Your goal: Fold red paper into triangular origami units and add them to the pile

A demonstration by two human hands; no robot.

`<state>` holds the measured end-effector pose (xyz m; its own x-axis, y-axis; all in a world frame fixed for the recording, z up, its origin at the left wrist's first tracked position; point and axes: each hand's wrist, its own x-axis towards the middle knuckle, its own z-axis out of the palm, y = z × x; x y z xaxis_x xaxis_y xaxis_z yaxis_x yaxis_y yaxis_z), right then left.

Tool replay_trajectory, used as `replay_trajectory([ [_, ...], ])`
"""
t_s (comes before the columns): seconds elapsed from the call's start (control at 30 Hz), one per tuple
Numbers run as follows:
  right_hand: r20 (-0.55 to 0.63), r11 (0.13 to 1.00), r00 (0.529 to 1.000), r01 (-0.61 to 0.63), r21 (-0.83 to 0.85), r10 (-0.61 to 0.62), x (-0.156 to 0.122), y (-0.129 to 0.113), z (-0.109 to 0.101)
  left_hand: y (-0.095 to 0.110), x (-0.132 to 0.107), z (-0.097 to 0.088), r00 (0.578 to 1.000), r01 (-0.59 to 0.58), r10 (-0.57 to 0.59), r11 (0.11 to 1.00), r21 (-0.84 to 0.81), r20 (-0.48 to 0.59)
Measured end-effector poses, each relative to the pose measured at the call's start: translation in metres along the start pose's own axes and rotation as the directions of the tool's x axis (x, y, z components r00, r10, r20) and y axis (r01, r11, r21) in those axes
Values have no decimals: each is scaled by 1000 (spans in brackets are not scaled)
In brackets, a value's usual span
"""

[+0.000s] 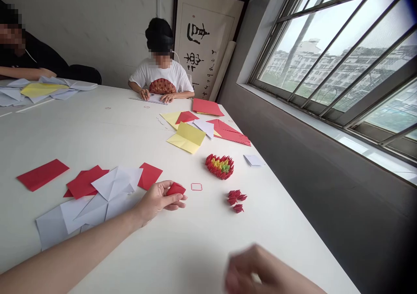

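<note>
My left hand [157, 203] pinches a small folded red paper unit [176, 189] between thumb and fingers, just above the white table [192, 246]. A small red square outline [196, 186], perhaps a rubber band, lies right of that hand. Farther right sit a red-and-yellow folded-paper origami model [220, 167] and several loose red folded units [236, 199]. Nearest my left wrist are white paper sheets [97, 203] and red paper sheets [86, 182]. My right hand [257, 272] is motion-blurred at the bottom edge, and whether it holds anything is hidden by the blur.
Stacks of red, yellow and white paper [198, 129] lie mid-table. A seated person [161, 66] works paper at the far end, and another person's arm [26, 72] rests by paper at far left. A wall and barred window [332, 51] run along the right.
</note>
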<state>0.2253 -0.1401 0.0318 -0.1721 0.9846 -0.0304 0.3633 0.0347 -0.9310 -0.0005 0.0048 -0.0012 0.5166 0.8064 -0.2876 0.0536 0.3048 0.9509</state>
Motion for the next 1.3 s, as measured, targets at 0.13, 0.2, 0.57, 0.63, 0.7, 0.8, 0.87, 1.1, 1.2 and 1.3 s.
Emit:
replay_trajectory([
  [0.13, 17, 992, 996, -93, 79, 92, 81, 2, 20, -1, 0, 2, 999, -16, 16, 1000, -20, 34],
  [0.2, -59, 991, 995, -69, 112, 76, 110, 7, 35, -1, 0, 2, 999, -26, 27, 999, -36, 45],
  [0.57, -199, 900, 978, 143, 412, -64, 120, 25, 46, -2, 1, 2, 994, -65, 58, 995, -69, -97],
  [0.63, -214, 887, 974, 167, 431, -80, 119, 26, 47, -2, 1, 2, 995, -65, 59, 995, -75, -81],
  [0.7, -225, 898, 970, 180, 401, -94, 117, 26, 48, -2, 1, 2, 996, -55, 50, 995, -82, -68],
  [0.8, -227, 912, 963, 221, 346, -147, 115, 26, 49, -1, 1, 0, 999, -37, 33, 996, -87, -42],
  [0.87, -234, 911, 951, 272, 311, -204, 114, 26, 49, 1, 1, -1, 1000, -13, 13, 994, -106, -8],
  [1.1, -242, 917, 911, 373, 141, -334, 114, 29, 50, 4, 2, -5, 994, 50, -30, 980, -193, 103],
  [1.2, -245, 916, 904, 385, 109, -351, 115, 29, 49, 4, 2, -5, 992, 59, -37, 981, -186, 120],
  [1.3, -246, 898, 887, 426, 109, -391, 114, 27, 49, 4, 3, -5, 992, 78, -61, 985, -155, 110],
])
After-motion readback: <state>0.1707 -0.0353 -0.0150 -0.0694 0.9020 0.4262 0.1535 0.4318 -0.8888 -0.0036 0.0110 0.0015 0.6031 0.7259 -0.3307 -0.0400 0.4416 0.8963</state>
